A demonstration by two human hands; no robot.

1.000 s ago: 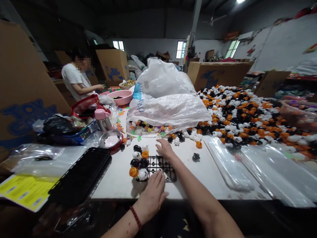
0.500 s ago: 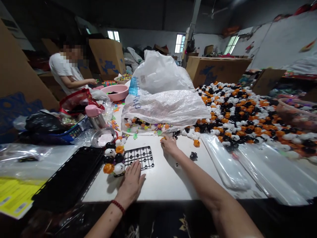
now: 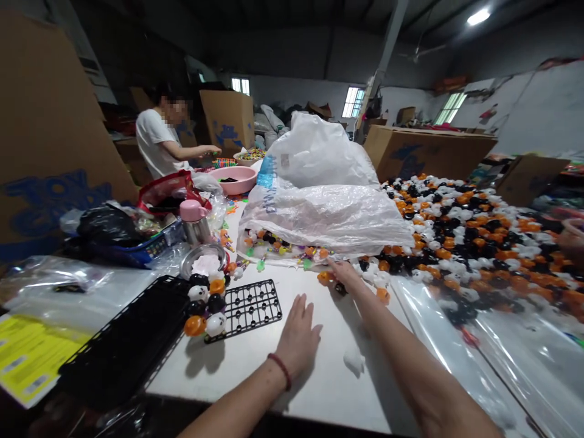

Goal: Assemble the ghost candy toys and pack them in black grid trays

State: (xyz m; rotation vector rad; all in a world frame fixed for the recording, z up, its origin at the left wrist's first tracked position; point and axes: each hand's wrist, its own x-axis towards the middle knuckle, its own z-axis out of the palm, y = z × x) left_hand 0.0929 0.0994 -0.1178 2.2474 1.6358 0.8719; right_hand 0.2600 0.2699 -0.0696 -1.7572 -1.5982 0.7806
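My left hand lies flat on the white table with its fingers stretched out, just right of a black plastic grid. Small ghost, pumpkin and black toy heads fill the grid's left end. My right hand reaches to the front edge of the large white plastic bag, fingers extended. Beside its fingertips sits an orange pumpkin head; a dark head lies under the hand, partly hidden. A blurred white piece is near my right forearm.
A heap of orange, black and white heads covers the right side, behind clear plastic bags. Stacked black grids, a metal bowl and a pink-lidded flask stand left. Another person works beyond a pink basin.
The view has shifted. My left hand has left the grid and moved right onto bare table. My right hand stays near the bag's edge, and a blurred white piece now shows near my right forearm.
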